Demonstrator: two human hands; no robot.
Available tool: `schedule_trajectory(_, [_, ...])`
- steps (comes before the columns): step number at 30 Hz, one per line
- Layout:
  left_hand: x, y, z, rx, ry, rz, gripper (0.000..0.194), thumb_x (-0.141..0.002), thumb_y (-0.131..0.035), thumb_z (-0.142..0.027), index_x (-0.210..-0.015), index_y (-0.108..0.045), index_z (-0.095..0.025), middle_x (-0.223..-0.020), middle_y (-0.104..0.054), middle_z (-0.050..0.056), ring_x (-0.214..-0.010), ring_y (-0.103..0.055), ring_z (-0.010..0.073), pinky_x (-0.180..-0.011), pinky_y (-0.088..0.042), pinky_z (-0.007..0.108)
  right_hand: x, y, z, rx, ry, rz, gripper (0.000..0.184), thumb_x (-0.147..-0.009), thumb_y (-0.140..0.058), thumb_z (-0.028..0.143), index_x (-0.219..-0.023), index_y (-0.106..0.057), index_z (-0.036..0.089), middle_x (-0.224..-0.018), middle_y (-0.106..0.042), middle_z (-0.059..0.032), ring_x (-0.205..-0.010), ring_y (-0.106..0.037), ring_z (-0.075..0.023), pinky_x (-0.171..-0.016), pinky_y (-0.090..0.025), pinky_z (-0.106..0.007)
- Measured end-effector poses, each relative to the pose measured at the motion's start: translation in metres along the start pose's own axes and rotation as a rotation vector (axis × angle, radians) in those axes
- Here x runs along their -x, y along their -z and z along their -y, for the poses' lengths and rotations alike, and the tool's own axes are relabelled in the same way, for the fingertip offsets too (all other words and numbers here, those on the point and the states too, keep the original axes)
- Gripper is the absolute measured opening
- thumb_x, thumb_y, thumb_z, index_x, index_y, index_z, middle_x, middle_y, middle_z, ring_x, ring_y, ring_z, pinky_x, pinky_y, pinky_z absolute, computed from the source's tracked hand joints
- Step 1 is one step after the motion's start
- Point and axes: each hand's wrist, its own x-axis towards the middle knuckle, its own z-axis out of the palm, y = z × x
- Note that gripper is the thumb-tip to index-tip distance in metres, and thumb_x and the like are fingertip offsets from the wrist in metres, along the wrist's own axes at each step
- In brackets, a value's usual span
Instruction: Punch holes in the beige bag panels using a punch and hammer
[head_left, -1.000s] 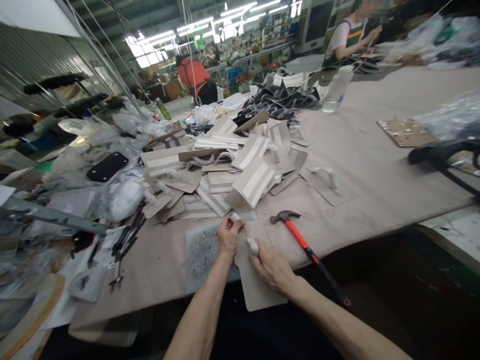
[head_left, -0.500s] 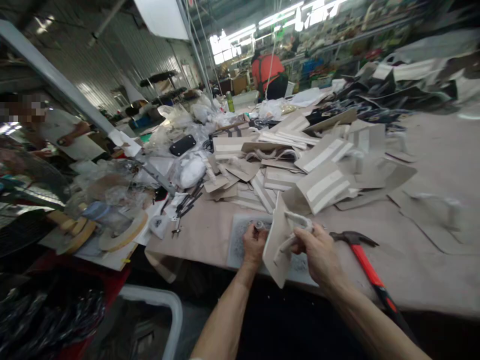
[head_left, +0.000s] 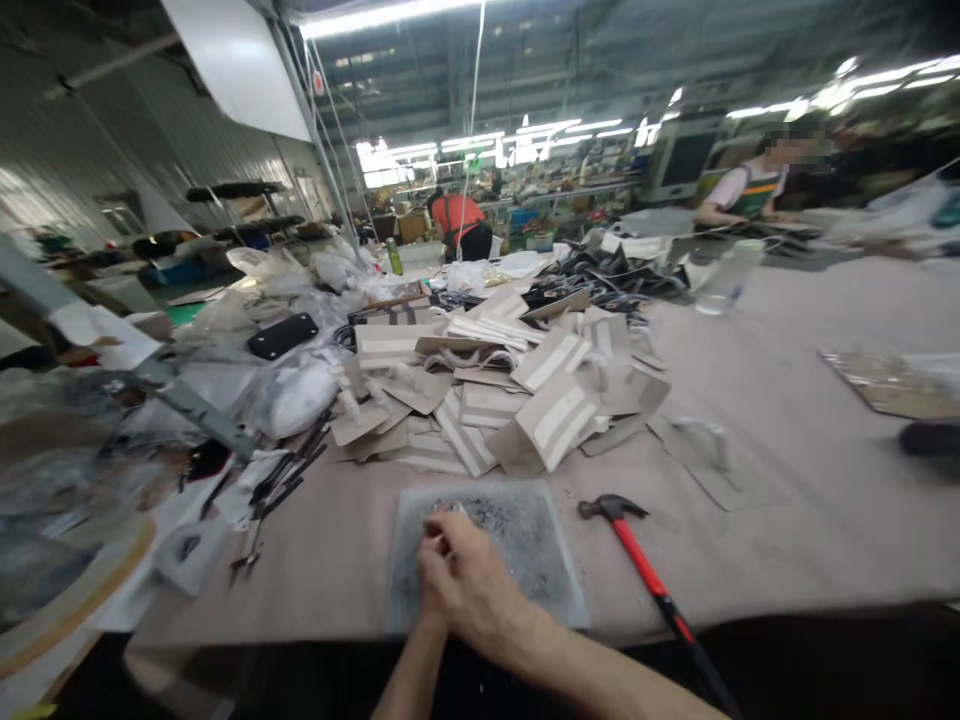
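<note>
My hands are together over a worn, pale grey board [head_left: 517, 530] speckled with dark marks at the table's front. My right hand [head_left: 480, 575] lies across the left with its fingers bent and drawn together. Below it, my left hand [head_left: 430, 585] is closed and mostly covered. A small shiny piece [head_left: 456, 509] shows just past the fingers; its kind and which hand has it are unclear. Right of the board lies a claw hammer [head_left: 645, 565] with a red and black handle. Behind the hands is a heap of beige panels [head_left: 420, 390], some with handles.
One handled beige panel [head_left: 712, 470] lies apart on the right. Slim tools [head_left: 274, 490] and plastic bags [head_left: 292, 385] are at left, beside a metal post [head_left: 195, 400]. A clear bottle [head_left: 727, 280] stands farther back. Two people work beyond the table.
The beige handled panel has left my right hand. That hand has moved left to meet my left hand over the board. The view has swung to the right.
</note>
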Motion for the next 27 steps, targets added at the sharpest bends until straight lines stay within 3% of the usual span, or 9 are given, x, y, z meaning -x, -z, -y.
schedule_trajectory(4, [-0.006, 0.001, 0.003, -0.006, 0.057, 0.08, 0.039, -0.078, -0.069, -0.048, -0.102, -0.07, -0.017, -0.086, -0.077, 0.009, -0.08, -0.074, 0.0267, -0.073, -0.06, 0.034, -0.043, 0.092, -0.045, 0.536, 0.037, -0.337, 0.038, -0.088, -0.058, 0.029, -0.122, -0.055, 0.015, -0.115, -0.062, -0.0134, -0.107, -0.058, -0.0256, -0.094, -0.045, -0.037])
schedule_trajectory(6, [-0.009, 0.001, 0.006, -0.027, 0.079, 0.087, 0.041, -0.077, -0.069, -0.05, -0.101, -0.069, -0.016, -0.087, -0.078, 0.01, -0.08, -0.075, 0.0272, -0.074, -0.06, 0.034, -0.06, 0.117, -0.06, 0.797, -0.047, -0.365, 0.054, -0.084, -0.065, 0.036, -0.13, -0.05, 0.013, -0.123, -0.057, -0.0175, -0.114, -0.054, -0.0298, -0.097, -0.043, -0.04])
schedule_trajectory(8, [-0.01, 0.001, 0.008, -0.027, 0.08, 0.094, 0.041, -0.077, -0.069, -0.05, -0.099, -0.069, -0.015, -0.088, -0.078, 0.011, -0.081, -0.075, 0.027, -0.075, -0.061, 0.034, -0.076, 0.129, -0.071, 0.953, -0.188, -0.3, 0.053, -0.083, -0.066, 0.036, -0.127, -0.052, 0.011, -0.121, -0.059, -0.0193, -0.11, -0.057, -0.0305, -0.091, -0.045, -0.039])
schedule_trajectory(11, [-0.011, 0.001, 0.01, -0.006, 0.073, 0.094, 0.041, -0.077, -0.07, -0.049, -0.099, -0.068, -0.015, -0.087, -0.078, 0.011, -0.08, -0.076, 0.0266, -0.075, -0.061, 0.035, -0.093, 0.14, -0.078, 0.982, -0.341, -0.2, 0.019, -0.087, -0.055, 0.021, -0.101, -0.063, 0.011, -0.094, -0.066, -0.0149, -0.086, -0.065, -0.0243, -0.072, -0.045, -0.031])
schedule_trajectory(14, [-0.01, 0.001, 0.011, 0.009, 0.075, 0.086, 0.04, -0.076, -0.072, -0.048, -0.098, -0.068, -0.015, -0.087, -0.078, 0.011, -0.079, -0.075, 0.0266, -0.075, -0.061, 0.035, -0.093, 0.164, -0.068, 0.967, -0.381, -0.226, 0.018, -0.087, -0.045, 0.012, -0.089, -0.063, 0.012, -0.078, -0.066, -0.0115, -0.071, -0.064, -0.0191, -0.062, -0.039, -0.027])
schedule_trajectory(18, [-0.009, 0.0, 0.011, 0.022, 0.097, 0.089, 0.038, -0.077, -0.071, -0.045, -0.1, -0.068, -0.015, -0.088, -0.077, 0.01, -0.083, -0.075, 0.0256, -0.078, -0.06, 0.034, -0.052, 0.193, -0.045, 0.622, -0.262, -0.601, 0.027, -0.094, -0.039, 0.027, -0.088, -0.062, 0.015, -0.07, -0.064, -0.006, -0.064, -0.057, -0.0172, -0.058, -0.038, -0.027])
schedule_trajectory(21, [-0.009, 0.001, 0.01, 0.058, 0.117, 0.094, 0.035, -0.078, -0.072, -0.044, -0.099, -0.068, -0.016, -0.09, -0.077, 0.01, -0.084, -0.074, 0.0246, -0.08, -0.058, 0.034, 0.006, 0.175, -0.047, 0.12, -0.305, -0.769, 0.034, -0.09, -0.051, 0.047, -0.082, -0.063, 0.016, -0.068, -0.064, -0.0026, -0.064, -0.057, -0.0173, -0.057, -0.041, -0.027])
schedule_trajectory(25, [-0.011, 0.005, 0.007, 0.143, 0.16, 0.092, 0.032, -0.082, -0.068, -0.043, -0.099, -0.069, -0.015, -0.092, -0.076, 0.009, -0.086, -0.073, 0.0222, -0.082, -0.057, 0.032, 0.095, 0.092, -0.076, -0.461, -0.71, -0.704, 0.046, -0.072, -0.069, 0.059, -0.083, -0.067, 0.014, -0.071, -0.069, -0.0044, -0.065, -0.062, -0.0201, -0.058, -0.049, -0.03])
schedule_trajectory(27, [-0.013, 0.006, 0.002, 0.174, 0.164, 0.081, 0.032, -0.083, -0.069, -0.042, -0.1, -0.069, -0.015, -0.094, -0.076, 0.009, -0.088, -0.072, 0.0209, -0.085, -0.056, 0.03, 0.13, 0.051, -0.091, -0.772, -0.878, -0.653, 0.052, -0.064, -0.078, 0.055, -0.094, -0.066, 0.013, -0.082, -0.073, -0.0068, -0.07, -0.066, -0.0219, -0.062, -0.054, -0.033])
